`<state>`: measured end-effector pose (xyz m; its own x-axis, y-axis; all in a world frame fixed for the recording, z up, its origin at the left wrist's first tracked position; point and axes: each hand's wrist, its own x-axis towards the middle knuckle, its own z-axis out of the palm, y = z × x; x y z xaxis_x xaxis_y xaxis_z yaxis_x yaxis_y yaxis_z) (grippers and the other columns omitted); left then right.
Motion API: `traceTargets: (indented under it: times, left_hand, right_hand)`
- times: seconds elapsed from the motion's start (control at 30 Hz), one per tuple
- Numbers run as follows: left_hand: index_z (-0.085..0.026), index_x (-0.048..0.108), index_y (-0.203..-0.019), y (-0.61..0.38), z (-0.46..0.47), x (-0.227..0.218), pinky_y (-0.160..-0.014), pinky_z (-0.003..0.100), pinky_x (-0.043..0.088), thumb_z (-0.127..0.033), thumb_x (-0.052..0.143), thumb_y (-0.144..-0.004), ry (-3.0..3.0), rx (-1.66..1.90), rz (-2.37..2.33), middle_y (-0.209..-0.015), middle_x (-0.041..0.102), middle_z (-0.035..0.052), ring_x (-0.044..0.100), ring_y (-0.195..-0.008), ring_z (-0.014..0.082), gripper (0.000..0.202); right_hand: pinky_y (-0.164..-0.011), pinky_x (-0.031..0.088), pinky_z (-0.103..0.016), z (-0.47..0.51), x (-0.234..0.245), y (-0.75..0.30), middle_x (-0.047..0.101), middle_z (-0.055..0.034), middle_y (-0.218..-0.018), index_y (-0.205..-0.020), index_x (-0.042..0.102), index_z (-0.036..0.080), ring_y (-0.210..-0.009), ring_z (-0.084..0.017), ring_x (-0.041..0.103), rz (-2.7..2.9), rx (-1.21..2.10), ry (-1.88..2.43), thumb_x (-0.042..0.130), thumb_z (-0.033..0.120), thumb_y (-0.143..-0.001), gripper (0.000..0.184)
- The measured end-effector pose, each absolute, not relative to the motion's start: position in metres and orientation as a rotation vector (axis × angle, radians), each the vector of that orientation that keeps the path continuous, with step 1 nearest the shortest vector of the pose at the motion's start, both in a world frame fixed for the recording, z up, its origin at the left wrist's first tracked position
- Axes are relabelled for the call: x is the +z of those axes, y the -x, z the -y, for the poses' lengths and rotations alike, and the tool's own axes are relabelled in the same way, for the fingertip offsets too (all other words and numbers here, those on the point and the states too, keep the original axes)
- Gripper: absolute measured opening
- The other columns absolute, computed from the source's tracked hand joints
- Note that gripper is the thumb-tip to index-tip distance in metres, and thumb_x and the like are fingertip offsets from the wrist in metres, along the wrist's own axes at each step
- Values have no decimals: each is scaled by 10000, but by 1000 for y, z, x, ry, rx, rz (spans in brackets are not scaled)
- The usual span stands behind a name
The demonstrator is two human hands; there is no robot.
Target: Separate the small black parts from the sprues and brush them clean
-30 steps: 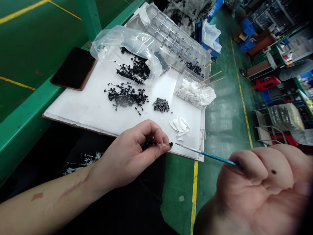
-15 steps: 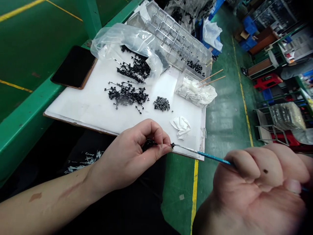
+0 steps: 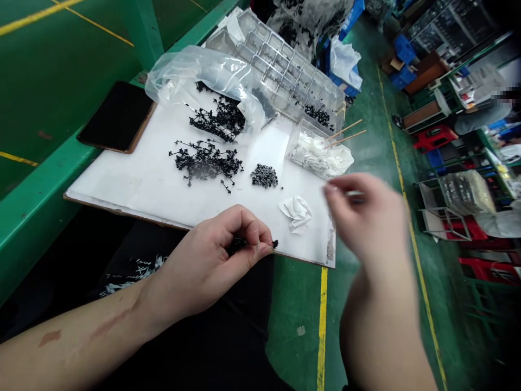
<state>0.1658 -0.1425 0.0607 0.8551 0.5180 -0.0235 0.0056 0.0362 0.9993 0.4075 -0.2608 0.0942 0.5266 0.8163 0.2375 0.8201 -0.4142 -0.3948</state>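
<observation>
My left hand (image 3: 222, 255) is closed in a pinch just off the near edge of the white board. A small black plastic part (image 3: 275, 244) sticks out past its thumb and fingertip, and more black pieces (image 3: 238, 244) show inside the curled fingers. My right hand (image 3: 364, 214), smeared by motion, is raised over the board's right edge with its fingers curled in. A short bit of a thin blue rod (image 3: 356, 197) seems to show between those fingers; the rest of it is hidden. Nearest to this hand lies a crumpled white tissue (image 3: 296, 213).
The white board (image 3: 134, 184) bears loose black branched parts (image 3: 205, 160), a heap of small rings (image 3: 264, 176), a plastic bag (image 3: 203, 65) of black parts and a phone (image 3: 117, 117). Behind stand a divided clear tray (image 3: 280, 60) and a box with white cloth (image 3: 319, 155) and two sticks.
My right hand has moved up and left from the lower right, pulling the blue rod's tip away from the black part. My left hand keeps its pinch almost in place.
</observation>
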Motion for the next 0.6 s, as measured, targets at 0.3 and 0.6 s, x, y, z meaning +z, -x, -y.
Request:
traceTargets:
  times: [0.3,0.6]
  left_hand:
    - [-245,477,-827,-160,135,56,-716,233,529,-200,665,-988,-1573,411,-462,-897,753,-7,686,-805,135,251]
    - [-246,468,-851,-160,135,58,-738,211,527,-176,638,-1004,-1605,441,-430,-934,745,-21,688,-834,115,239]
  right_hand:
    - [-744,455,-356,205,-1,-422,710,-139,-1095,-1018,825,200,-898,-256,668,1483,131,2694,553,254,-999,278]
    - [-718,470,-333,229,48,-394,739,-45,-913,-885,701,215,-744,-194,628,1470,32,2483,700,208,-861,25]
